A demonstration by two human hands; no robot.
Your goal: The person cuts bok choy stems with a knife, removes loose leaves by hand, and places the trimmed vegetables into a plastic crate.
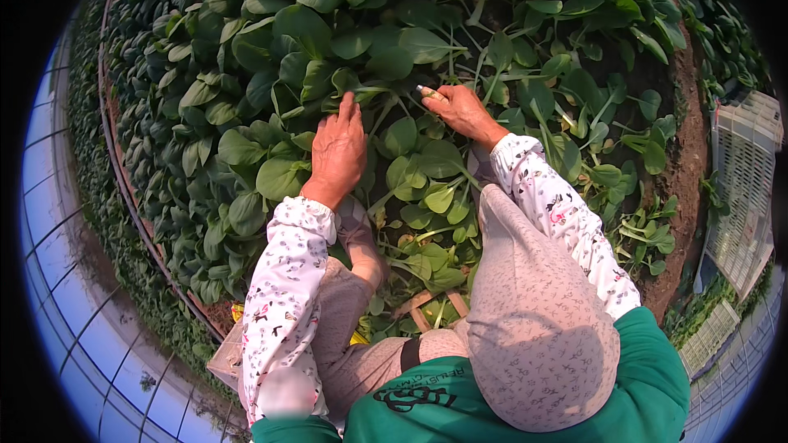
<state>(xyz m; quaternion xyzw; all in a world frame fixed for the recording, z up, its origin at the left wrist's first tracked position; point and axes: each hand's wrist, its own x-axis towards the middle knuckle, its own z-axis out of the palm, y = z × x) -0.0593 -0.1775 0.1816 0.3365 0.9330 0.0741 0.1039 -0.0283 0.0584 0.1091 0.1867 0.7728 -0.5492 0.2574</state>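
My left hand (337, 157) reaches palm down to a leafy green plant, probably bok choy (369, 93). Its fingertips touch the plant's leaves and stalks; the thumb is hidden, so whether it grips a stalk is unclear. A short tool with a light handle and metal collar (433, 95) is in the grip of my right hand (465, 112). Any blade on it is lost among dark leaves. Between my hands and knees grow smaller green plants (431, 160). Cut-looking leaves and stalks (572, 120) lie loose on soil to the right.
A dense bed of greens (184, 98) stretches left and ahead. White plastic crates (742, 191) stand at the right beyond a bare soil strip (683, 197). A low wooden frame (425, 307) is under my legs. A hose-like line (117, 160) runs along the left.
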